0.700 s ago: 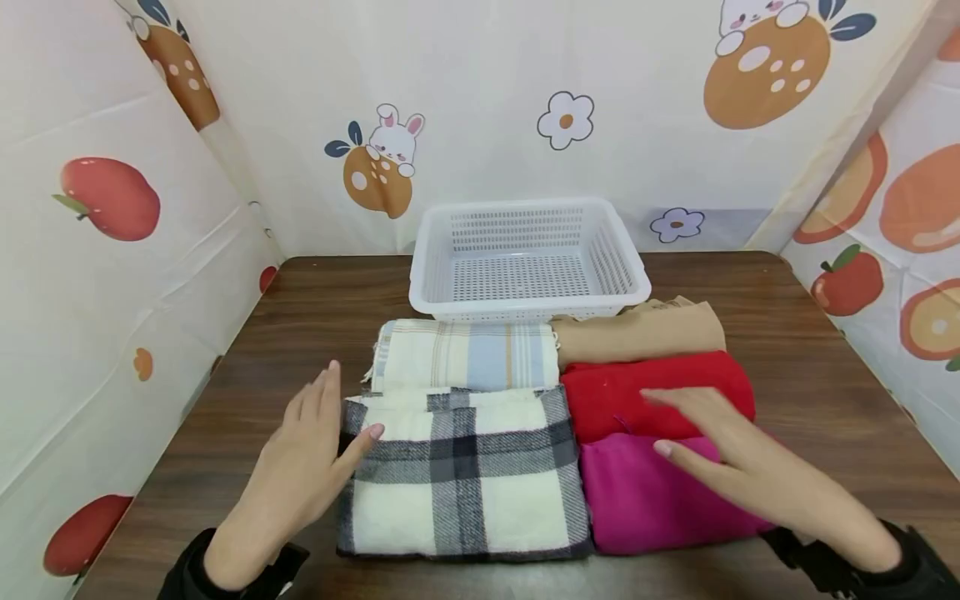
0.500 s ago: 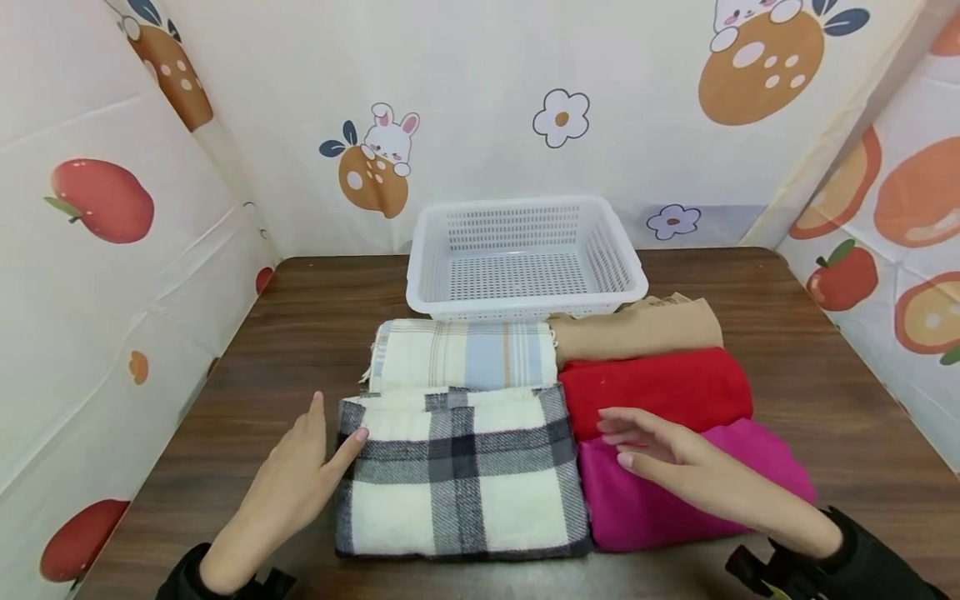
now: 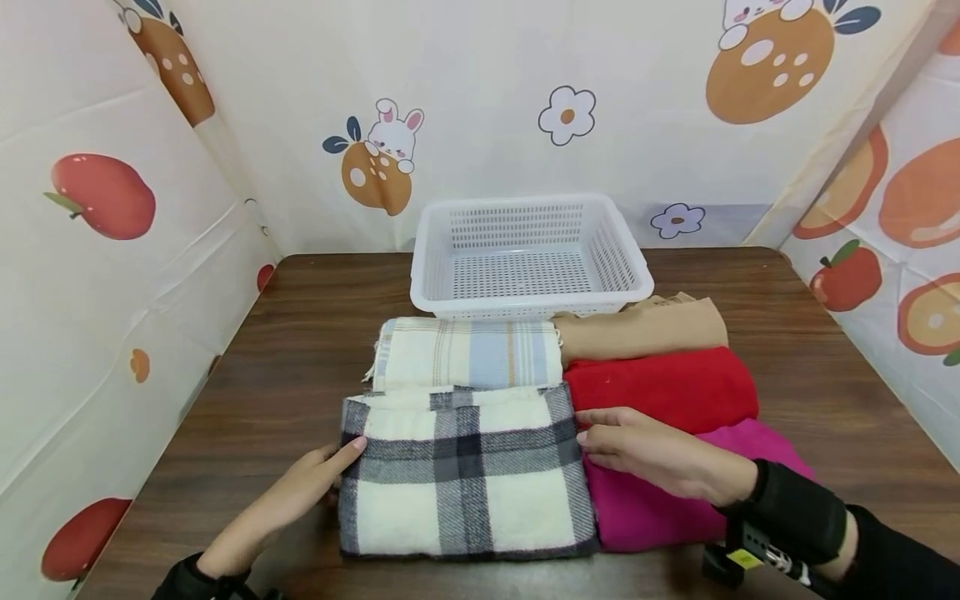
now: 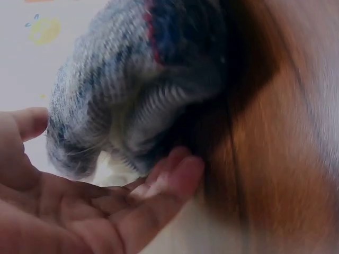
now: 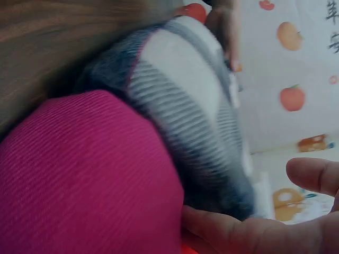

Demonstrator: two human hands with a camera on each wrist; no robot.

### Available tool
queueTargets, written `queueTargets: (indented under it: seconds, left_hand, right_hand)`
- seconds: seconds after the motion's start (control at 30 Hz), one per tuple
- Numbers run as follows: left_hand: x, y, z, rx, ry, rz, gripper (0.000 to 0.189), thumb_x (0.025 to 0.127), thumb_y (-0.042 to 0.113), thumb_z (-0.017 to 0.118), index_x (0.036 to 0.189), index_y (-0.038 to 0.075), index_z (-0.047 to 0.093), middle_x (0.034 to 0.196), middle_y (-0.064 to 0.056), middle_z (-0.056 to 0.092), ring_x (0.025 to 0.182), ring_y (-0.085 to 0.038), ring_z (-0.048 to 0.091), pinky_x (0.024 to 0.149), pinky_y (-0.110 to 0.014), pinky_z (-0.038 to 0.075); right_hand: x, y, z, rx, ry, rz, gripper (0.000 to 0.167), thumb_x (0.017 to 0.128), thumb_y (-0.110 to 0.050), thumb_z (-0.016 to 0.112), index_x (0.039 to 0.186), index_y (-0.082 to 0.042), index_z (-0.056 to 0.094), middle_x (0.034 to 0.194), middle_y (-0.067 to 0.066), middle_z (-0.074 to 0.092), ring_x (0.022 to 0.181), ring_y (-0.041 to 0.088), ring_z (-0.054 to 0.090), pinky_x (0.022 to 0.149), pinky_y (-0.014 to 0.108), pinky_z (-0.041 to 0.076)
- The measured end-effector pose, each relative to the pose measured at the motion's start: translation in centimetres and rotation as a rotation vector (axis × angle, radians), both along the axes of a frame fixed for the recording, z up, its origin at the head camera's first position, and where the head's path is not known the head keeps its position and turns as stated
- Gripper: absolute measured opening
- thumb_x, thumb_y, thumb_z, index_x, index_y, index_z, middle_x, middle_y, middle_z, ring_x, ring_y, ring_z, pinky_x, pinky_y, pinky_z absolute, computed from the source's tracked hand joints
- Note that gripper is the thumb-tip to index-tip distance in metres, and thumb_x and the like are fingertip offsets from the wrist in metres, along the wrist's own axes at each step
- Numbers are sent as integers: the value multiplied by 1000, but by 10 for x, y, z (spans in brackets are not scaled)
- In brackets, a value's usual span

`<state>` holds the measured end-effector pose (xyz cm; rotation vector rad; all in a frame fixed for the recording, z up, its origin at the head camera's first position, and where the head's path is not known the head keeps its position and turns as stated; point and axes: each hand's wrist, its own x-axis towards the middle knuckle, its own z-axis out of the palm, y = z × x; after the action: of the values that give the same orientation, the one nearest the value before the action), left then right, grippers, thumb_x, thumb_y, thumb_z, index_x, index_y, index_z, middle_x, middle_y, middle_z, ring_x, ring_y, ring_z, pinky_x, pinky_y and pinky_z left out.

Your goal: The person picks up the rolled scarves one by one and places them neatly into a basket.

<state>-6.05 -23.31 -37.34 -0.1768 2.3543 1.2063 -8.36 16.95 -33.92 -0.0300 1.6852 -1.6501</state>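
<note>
Your checked cloth (image 3: 465, 479), lower centre of the head view, should handle soft, light and floppy — scoop it from beneath both side edges. Your left hand (image 3: 303, 483) and right hand (image 3: 652, 454) meet those edges, fingers loosely extended (nothing clasped).

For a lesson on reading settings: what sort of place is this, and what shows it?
Probably a makeshift indoor booth: printed hangings close off three sides of a wood-grain table, and folded cloths lie on it in front of a white basket. Home or workplace, the pictures cannot settle.
</note>
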Motion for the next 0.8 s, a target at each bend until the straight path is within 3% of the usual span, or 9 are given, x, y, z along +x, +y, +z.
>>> queueTargets:
  seconds: [0.1, 0.23, 0.33, 0.53, 0.8]
  left_hand:
    - [-1, -1, -1, 179, -106, 17, 75, 98, 50, 42, 129, -19, 42, 108, -14, 61, 98, -26, 58, 83, -45, 49]
    - [-4, -1, -5, 437, -223, -12, 71, 99, 47, 43, 131, -17, 40, 117, -15, 60, 107, -28, 57, 90, -49, 46]
    - [-7, -1, -8, 549, -257, -8, 65, 99, 42, 47, 129, -15, 41, 112, -12, 62, 103, -24, 59, 89, -46, 48]
    - [-7, 1, -14, 686, -294, 60, 62, 98, 32, 53, 134, -12, 29, 114, -12, 61, 103, -25, 59, 88, -41, 49]
    - [-3, 10, -21, 711, -276, 120, 57, 94, 29, 58, 133, -4, 32, 118, -12, 57, 105, -24, 56, 90, -39, 45]
  right_hand:
    - [-5, -7, -6, 25, -45, 0, 70, 93, -14, 56, 141, 17, 16, 141, 26, 32, 128, 37, 36, 105, 49, 31]
    - [-11, -15, -12, 55, -62, -1, 59, 91, -13, 59, 135, 15, 32, 130, 20, 45, 119, 31, 45, 103, 47, 36]
    - [-16, -20, -15, 64, -39, 14, 50, 90, -15, 61, 128, 13, 43, 122, 16, 53, 111, 27, 50, 99, 42, 40]
    - [-20, -31, -26, 21, -20, 48, 44, 88, -17, 66, 121, 7, 50, 111, 13, 62, 101, 24, 58, 89, 36, 45]
    - [-20, -45, -36, -75, -118, -4, 51, 86, -14, 68, 128, 2, 43, 115, 13, 60, 103, 24, 58, 89, 39, 46]
